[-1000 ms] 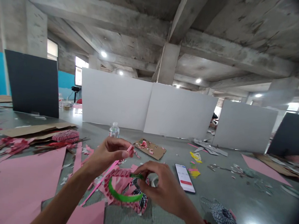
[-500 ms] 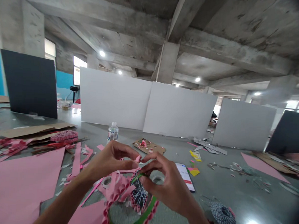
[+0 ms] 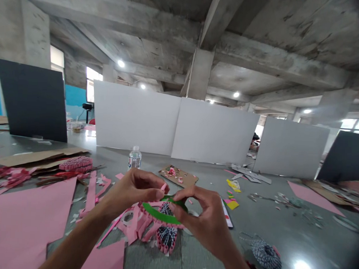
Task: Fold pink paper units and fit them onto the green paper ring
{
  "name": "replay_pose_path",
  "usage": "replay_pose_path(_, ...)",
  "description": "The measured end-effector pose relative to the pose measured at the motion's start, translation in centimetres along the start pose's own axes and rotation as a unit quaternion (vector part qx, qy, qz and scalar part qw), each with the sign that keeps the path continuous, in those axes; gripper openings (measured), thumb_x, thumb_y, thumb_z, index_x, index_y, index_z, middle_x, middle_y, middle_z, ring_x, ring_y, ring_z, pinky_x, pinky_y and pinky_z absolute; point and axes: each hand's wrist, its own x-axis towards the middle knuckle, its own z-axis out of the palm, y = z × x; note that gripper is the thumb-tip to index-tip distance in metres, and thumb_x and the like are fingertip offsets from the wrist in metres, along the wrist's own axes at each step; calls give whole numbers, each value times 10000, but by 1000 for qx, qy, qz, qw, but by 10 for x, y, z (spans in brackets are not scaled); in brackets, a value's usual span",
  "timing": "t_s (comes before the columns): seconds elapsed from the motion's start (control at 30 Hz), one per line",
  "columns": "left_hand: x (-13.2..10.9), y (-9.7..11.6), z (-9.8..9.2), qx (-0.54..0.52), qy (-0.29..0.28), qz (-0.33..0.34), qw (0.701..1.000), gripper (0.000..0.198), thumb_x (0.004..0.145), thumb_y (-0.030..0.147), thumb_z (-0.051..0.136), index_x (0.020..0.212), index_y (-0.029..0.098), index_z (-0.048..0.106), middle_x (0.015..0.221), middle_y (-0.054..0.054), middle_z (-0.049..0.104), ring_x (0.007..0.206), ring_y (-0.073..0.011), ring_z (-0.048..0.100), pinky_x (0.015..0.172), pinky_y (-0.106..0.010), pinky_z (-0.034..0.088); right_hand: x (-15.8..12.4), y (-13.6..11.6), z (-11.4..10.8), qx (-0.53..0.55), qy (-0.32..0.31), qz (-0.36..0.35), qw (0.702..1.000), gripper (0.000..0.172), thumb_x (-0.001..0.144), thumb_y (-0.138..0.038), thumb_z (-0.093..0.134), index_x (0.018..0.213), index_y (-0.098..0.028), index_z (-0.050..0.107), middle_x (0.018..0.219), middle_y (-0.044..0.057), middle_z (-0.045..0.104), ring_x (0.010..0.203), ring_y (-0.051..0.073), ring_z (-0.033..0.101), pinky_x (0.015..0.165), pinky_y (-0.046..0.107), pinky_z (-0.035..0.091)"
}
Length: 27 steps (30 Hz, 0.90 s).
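My left hand (image 3: 137, 187) is closed in a pinch on a small pink paper piece (image 3: 164, 187) that pokes up between thumb and fingers. My right hand (image 3: 201, 212) grips a curved green strip (image 3: 160, 216) edged with pink paper loops, its fingers closed over the right end. The strip's far part passes close to my left fingertips; whether they touch it is hidden. Under the strip, on the table, lies a pink-rimmed piece wound with black-and-white string (image 3: 166, 236). Pink paper strips (image 3: 134, 228) and a tape roll (image 3: 128, 217) lie beside it.
A water bottle (image 3: 135, 158) and a cardboard piece with pink scraps (image 3: 179, 176) stand beyond my hands. To the right are a phone (image 3: 227, 215), partly hidden, and a string coil (image 3: 266, 254). Large pink sheets (image 3: 27, 219) cover the left. White panels (image 3: 138, 120) line the back.
The green strip has been lifted and turned from a loop hanging low to a flatter arc between my hands. My right hand has shifted slightly right, uncovering less of the phone.
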Motion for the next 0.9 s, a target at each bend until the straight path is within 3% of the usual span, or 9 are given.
replay_pose_path(0.13,1,0,7,-18,0,-10,1000,136,725,255,814,836,184,781,815,-41,755,733,-117,665,678,-178,512,0,0,3,2,22,-2,1000,151,731,-122,738,810,-251,737,771,-62,734,713,110,675,702,198,516)
replay_pose_path(0.37,1,3,8,-10,16,-8,1000,108,736,252,809,823,190,788,749,-16,742,674,-87,638,617,-136,480,0,-2,4,-5,41,6,999,122,723,-138,742,789,-240,741,760,-53,737,699,121,678,681,205,517)
replay_pose_path(0.67,3,-3,6,-8,6,-22,1000,163,732,295,812,853,190,783,839,-58,764,758,-142,684,687,-200,520,0,-5,4,-9,60,19,998,129,710,-118,737,771,-231,746,717,-48,728,657,115,664,651,190,513)
replay_pose_path(0.9,3,-4,5,13,8,-22,1000,172,722,309,809,835,182,781,798,-58,755,717,-144,672,653,-213,513,0,-1,4,-9,68,12,998,97,711,-162,746,766,-242,748,718,-43,734,658,131,683,636,200,537)
